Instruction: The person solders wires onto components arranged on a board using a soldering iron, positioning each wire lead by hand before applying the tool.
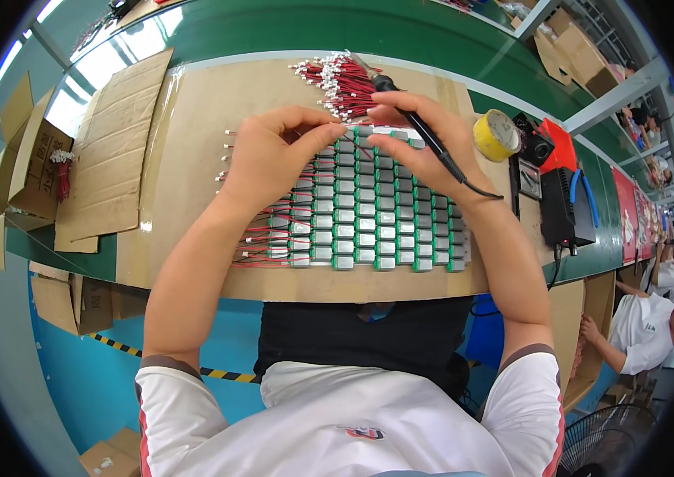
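Many small grey battery cells with green ends (365,222) lie in close columns on a cardboard sheet. Red and black wire leads (261,238) with white plugs stick out along their left side. At the far end of the columns, my left hand (269,155) is closed in a pinch; what its fingertips hold is too small to make out. My right hand (432,147) holds a black soldering iron (428,135) between thumb and fingers, its tip pointing far and left. The right thumb is close to the far cells.
A heap of red wire leads (345,83) lies beyond the cells. To the right are a yellow tape roll (497,135) and a black soldering station (566,208). Left are a cardboard flap (118,151) and an open carton (31,159). A co-worker (647,330) is at far right.
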`<action>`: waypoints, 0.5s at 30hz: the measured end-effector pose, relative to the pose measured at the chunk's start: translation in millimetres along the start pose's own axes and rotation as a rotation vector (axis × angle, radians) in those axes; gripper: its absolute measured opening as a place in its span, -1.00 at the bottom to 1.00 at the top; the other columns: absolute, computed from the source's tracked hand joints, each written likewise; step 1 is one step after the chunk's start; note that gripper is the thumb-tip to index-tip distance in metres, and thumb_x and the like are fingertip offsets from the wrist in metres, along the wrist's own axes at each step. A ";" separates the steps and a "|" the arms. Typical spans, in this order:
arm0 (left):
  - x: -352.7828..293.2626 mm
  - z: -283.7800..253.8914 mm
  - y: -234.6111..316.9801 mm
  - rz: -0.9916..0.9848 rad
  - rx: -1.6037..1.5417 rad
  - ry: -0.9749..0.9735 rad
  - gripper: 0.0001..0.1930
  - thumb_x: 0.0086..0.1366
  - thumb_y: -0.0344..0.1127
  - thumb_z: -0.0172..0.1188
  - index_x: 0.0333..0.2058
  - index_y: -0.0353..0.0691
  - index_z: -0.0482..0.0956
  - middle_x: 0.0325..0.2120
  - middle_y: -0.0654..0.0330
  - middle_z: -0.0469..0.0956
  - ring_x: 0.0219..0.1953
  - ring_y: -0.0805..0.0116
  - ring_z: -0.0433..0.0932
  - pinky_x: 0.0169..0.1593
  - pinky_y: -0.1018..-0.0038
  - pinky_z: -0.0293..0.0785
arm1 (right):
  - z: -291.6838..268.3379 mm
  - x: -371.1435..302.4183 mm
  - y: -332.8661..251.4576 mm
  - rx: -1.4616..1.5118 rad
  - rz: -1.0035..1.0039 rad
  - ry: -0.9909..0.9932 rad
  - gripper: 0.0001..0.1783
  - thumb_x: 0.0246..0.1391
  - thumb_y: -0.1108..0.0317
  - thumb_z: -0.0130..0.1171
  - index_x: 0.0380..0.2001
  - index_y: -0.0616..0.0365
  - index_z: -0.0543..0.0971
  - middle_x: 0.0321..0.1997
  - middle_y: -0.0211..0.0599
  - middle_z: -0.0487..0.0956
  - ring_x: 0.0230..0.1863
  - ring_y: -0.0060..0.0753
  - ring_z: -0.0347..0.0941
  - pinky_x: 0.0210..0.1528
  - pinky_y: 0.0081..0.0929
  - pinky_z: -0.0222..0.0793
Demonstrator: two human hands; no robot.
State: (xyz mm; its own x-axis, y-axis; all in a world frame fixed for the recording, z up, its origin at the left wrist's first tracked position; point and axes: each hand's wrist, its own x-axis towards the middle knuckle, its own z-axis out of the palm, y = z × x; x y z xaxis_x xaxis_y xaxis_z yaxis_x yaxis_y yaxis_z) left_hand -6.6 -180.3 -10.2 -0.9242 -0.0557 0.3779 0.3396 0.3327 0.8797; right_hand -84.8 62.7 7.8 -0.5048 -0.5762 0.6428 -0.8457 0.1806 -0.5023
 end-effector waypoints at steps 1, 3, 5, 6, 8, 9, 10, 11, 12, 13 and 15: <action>1.0 -2.1 3.1 -0.091 -0.088 -0.017 -0.81 0.42 -0.35 0.44 -0.09 -0.32 0.81 -0.27 0.20 0.80 -0.32 0.55 0.66 -0.24 0.58 0.58 | 4.2 2.5 -5.4 0.130 0.099 0.008 -0.49 0.09 0.52 0.53 0.14 0.11 0.68 -0.07 -0.25 0.77 -0.03 -0.36 0.75 0.05 -0.42 0.66; 2.5 -4.7 6.0 -0.180 -0.178 -0.040 -0.81 0.43 -0.34 0.43 -0.09 -0.33 0.81 -0.26 0.20 0.80 -0.31 0.56 0.66 -0.23 0.59 0.58 | 11.2 6.5 -14.7 0.332 0.235 0.008 -0.47 0.10 0.46 0.57 0.15 0.11 0.66 -0.01 -0.30 0.77 0.09 -0.44 0.73 0.16 -0.47 0.65; 3.7 -8.1 7.0 -0.230 -0.241 -0.085 -0.79 0.43 -0.34 0.43 -0.08 -0.35 0.80 -0.29 0.18 0.80 -0.30 0.56 0.67 -0.25 0.60 0.57 | 14.4 9.7 -13.6 0.299 0.256 -0.025 -0.50 0.12 0.47 0.54 0.15 0.11 0.67 -0.02 -0.30 0.77 0.07 -0.45 0.74 0.15 -0.48 0.65; 3.7 -8.3 8.3 -0.229 -0.238 -0.084 -0.79 0.43 -0.34 0.43 -0.08 -0.35 0.80 -0.29 0.18 0.80 -0.30 0.56 0.67 -0.25 0.60 0.57 | 16.8 11.3 -12.6 0.267 0.276 -0.060 -0.53 0.15 0.48 0.52 0.14 0.12 0.67 -0.03 -0.30 0.77 0.04 -0.47 0.74 0.14 -0.50 0.65; 3.0 -7.5 9.8 -0.250 -0.248 -0.042 -0.79 0.40 -0.33 0.45 -0.10 -0.34 0.83 -0.35 0.22 0.80 -0.42 0.61 0.62 -0.31 0.63 0.57 | 22.5 9.8 -8.6 0.310 0.261 -0.040 -0.57 0.18 0.50 0.48 0.12 0.12 0.67 -0.09 -0.35 0.77 -0.03 -0.53 0.74 0.09 -0.55 0.64; 3.0 -9.4 9.2 -0.250 -0.247 -0.038 -0.79 0.40 -0.33 0.45 -0.10 -0.34 0.83 -0.35 0.22 0.80 -0.42 0.61 0.62 -0.31 0.63 0.57 | 22.2 9.1 -6.9 0.302 0.268 -0.053 -0.58 0.19 0.51 0.47 0.12 0.12 0.67 -0.12 -0.37 0.77 -0.06 -0.57 0.72 0.07 -0.55 0.64; 3.6 -11.6 8.6 -0.258 -0.210 -0.047 -0.78 0.40 -0.32 0.45 -0.10 -0.35 0.82 -0.35 0.21 0.79 -0.43 0.60 0.62 -0.32 0.63 0.57 | 21.5 8.3 -4.9 0.293 0.274 -0.067 -0.59 0.19 0.52 0.47 0.11 0.12 0.67 -0.15 -0.39 0.76 -0.10 -0.60 0.71 0.04 -0.56 0.64; 4.6 -12.4 8.8 -0.265 -0.175 -0.059 -0.77 0.40 -0.32 0.45 -0.09 -0.35 0.82 -0.36 0.21 0.79 -0.43 0.60 0.62 -0.32 0.63 0.57 | 18.0 7.8 -0.4 0.236 0.200 -0.059 -0.59 0.19 0.53 0.45 0.10 0.11 0.68 -0.19 -0.36 0.76 -0.16 -0.54 0.71 -0.01 -0.52 0.64; 5.5 -13.6 10.2 -0.264 -0.178 -0.057 -0.77 0.40 -0.32 0.45 -0.09 -0.35 0.82 -0.36 0.21 0.79 -0.43 0.60 0.62 -0.32 0.63 0.57 | 13.3 7.2 5.2 0.165 0.158 -0.065 -0.60 0.19 0.54 0.44 0.10 0.11 0.68 -0.20 -0.35 0.75 -0.17 -0.48 0.71 -0.04 -0.50 0.64; 6.5 -15.1 12.6 -0.283 -0.155 -0.044 -0.77 0.42 -0.33 0.43 -0.09 -0.39 0.80 -0.35 0.19 0.78 -0.40 0.56 0.64 -0.31 0.60 0.57 | 7.8 6.9 10.1 0.094 0.115 -0.070 -0.60 0.18 0.55 0.43 0.10 0.10 0.68 -0.21 -0.33 0.75 -0.18 -0.43 0.71 -0.06 -0.47 0.64; 7.9 -19.1 15.2 -0.302 -0.131 -0.026 -0.77 0.43 -0.34 0.41 -0.09 -0.42 0.79 -0.35 0.17 0.78 -0.37 0.53 0.67 -0.29 0.58 0.58 | -5.0 9.1 21.3 -0.035 0.112 -0.084 -0.58 0.19 0.53 0.43 0.12 0.09 0.68 -0.18 -0.27 0.75 -0.12 -0.41 0.71 -0.02 -0.49 0.62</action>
State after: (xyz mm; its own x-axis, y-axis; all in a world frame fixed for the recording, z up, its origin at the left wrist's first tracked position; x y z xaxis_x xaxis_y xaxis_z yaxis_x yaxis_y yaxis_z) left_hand -5.4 -193.7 11.7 -0.9902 -0.1084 0.0882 0.0676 0.1809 0.9812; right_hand -108.2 65.3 5.8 -0.5808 -0.6158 0.5324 -0.7914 0.2741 -0.5464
